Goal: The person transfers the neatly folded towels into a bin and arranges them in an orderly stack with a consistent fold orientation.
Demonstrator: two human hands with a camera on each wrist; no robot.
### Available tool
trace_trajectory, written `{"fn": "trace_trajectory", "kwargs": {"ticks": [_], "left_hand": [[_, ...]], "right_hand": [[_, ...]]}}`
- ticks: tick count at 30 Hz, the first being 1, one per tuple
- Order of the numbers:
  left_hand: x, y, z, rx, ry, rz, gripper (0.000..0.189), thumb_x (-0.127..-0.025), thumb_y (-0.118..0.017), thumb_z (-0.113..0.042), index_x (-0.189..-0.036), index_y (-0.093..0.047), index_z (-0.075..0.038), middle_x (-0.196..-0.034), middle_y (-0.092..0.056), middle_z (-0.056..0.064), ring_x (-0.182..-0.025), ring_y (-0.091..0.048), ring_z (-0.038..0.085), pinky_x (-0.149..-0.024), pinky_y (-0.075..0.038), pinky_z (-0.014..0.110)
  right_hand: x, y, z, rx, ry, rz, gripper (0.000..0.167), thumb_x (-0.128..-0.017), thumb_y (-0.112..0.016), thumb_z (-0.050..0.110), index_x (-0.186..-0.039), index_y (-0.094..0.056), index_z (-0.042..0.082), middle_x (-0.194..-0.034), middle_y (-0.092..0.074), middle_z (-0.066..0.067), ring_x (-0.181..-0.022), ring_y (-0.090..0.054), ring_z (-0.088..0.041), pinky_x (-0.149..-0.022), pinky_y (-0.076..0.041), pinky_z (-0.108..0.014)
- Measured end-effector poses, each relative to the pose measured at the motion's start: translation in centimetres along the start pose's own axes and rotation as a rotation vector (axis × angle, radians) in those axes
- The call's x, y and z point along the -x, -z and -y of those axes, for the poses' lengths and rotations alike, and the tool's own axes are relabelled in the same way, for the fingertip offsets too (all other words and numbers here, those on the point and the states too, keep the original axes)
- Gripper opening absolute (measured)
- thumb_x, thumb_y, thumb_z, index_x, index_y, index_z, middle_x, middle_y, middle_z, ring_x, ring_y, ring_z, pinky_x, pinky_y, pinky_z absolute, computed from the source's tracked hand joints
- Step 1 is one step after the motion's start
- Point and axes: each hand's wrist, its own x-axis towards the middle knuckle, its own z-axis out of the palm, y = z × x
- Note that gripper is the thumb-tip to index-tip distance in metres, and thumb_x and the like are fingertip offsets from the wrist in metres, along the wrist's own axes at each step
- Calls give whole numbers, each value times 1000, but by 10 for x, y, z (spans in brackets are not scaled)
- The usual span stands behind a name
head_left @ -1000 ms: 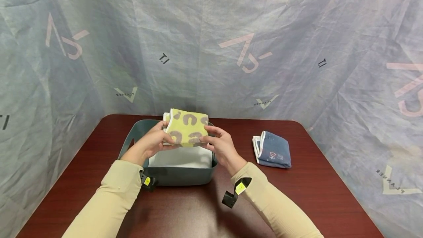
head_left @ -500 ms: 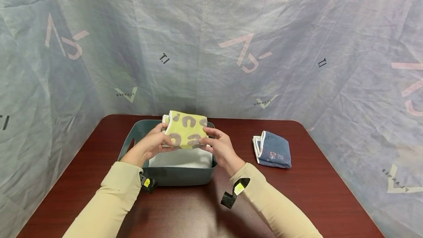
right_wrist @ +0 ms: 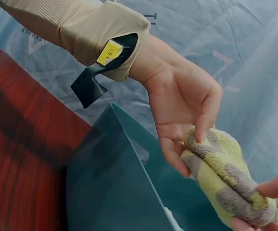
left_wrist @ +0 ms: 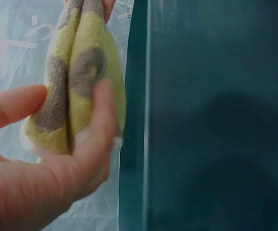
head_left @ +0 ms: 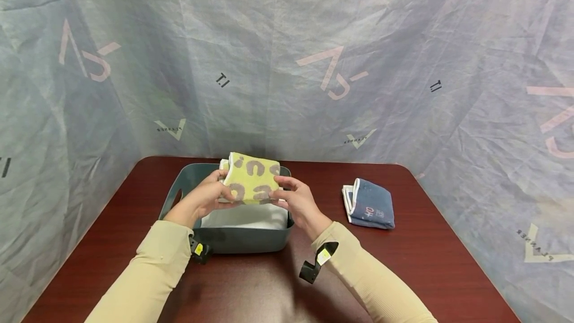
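The left hand (head_left: pixel 207 198) and right hand (head_left: pixel 301 204) pinch opposite ends of a folded yellow cloth (head_left: pixel 253 176) with grey patches, fingers and thumbs parted only by its thickness. The cloth sits between the two sets of fingers, above a dark green bin (head_left: pixel 244 241). Something white (head_left: pixel 244 217) lies in the bin beneath the fingers. Well right of the right-hand fingers, a folded blue cloth (head_left: pixel 373 204) rests on the table (head_left: pixel 251 288).

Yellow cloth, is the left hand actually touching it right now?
Touching. The right wrist view shows the left hand pinching one end of the folded yellow cloth, with no gap visible between them.
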Motion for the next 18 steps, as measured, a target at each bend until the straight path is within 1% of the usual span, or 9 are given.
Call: {"fn": "trace_trajectory", "kwargs": {"ticks": [2,3,5,7,9,10,12,14,18], "left_hand": [[1,1,2,-1,12,-18,68,-78,-47,15,-137,-20,-4,-118,-36,21,-98,-47,29,-91,-43,51],[1,3,3,-14,20,-30,68,-78,-47,14,-138,-20,-5,-117,-36,20,-100,-45,30,-91,-42,52],[4,6,4,-43,37,-50,66,-81,-49,9,-139,-21,-5,-125,-32,22,-112,-39,35,-93,-39,56],[7,9,4,-95,50,-64,65,-84,-52,1,-140,-20,-6,-135,-25,24,-124,-29,41,-94,-36,60],[10,12,3,-159,61,-81,66,-87,-55,-9,-143,-20,-7,-143,-18,24,-132,-16,44,-96,-29,64],[12,13,2,-180,61,-89,67,-88,-56,-13,-143,-20,-8,-147,-11,23,-134,-10,45,-97,-26,66],[13,15,-1,-208,48,-102,66,-89,-56,-19,-144,-20,-9,-149,-9,23,-134,-10,44,-98,-20,67],[13,15,-3,-204,28,-111,66,-89,-56,-21,-144,-21,-10,-149,-11,21,-134,-12,42,-100,-18,65],[11,12,-5,-150,-11,-93,62,-90,-56,-18,-142,-24,-7,-147,-18,20,-134,-16,40,-104,-24,56]], "right_hand": [[-1,1,-2,20,-6,7,46,-78,-58,-15,-123,-55,-4,-120,-48,-18,-98,-57,-25,-83,-51,-38],[-1,1,-3,28,-7,9,47,-78,-57,-16,-123,-54,-5,-120,-47,-20,-100,-55,-26,-84,-50,-38],[-1,3,-5,42,-6,15,48,-78,-55,-16,-125,-52,-8,-122,-46,-23,-106,-53,-32,-85,-50,-37],[-1,4,-6,44,-4,13,49,-77,-54,-16,-125,-50,-9,-123,-46,-26,-110,-51,-35,-86,-49,-36],[0,5,-6,49,9,14,48,-78,-54,-16,-125,-49,-10,-124,-45,-28,-111,-50,-38,-86,-49,-36],[0,5,-5,46,12,14,48,-78,-54,-16,-125,-49,-10,-124,-45,-28,-112,-49,-39,-86,-49,-35],[0,5,-4,31,18,9,48,-78,-54,-16,-125,-50,-10,-123,-45,-28,-112,-49,-39,-85,-50,-34],[0,4,-3,27,30,6,47,-77,-54,-16,-123,-51,-10,-122,-46,-29,-111,-49,-39,-84,-50,-34],[0,3,-2,7,23,1,45,-78,-53,-16,-123,-53,-9,-119,-48,-27,-110,-50,-40,-84,-50,-35]]}}
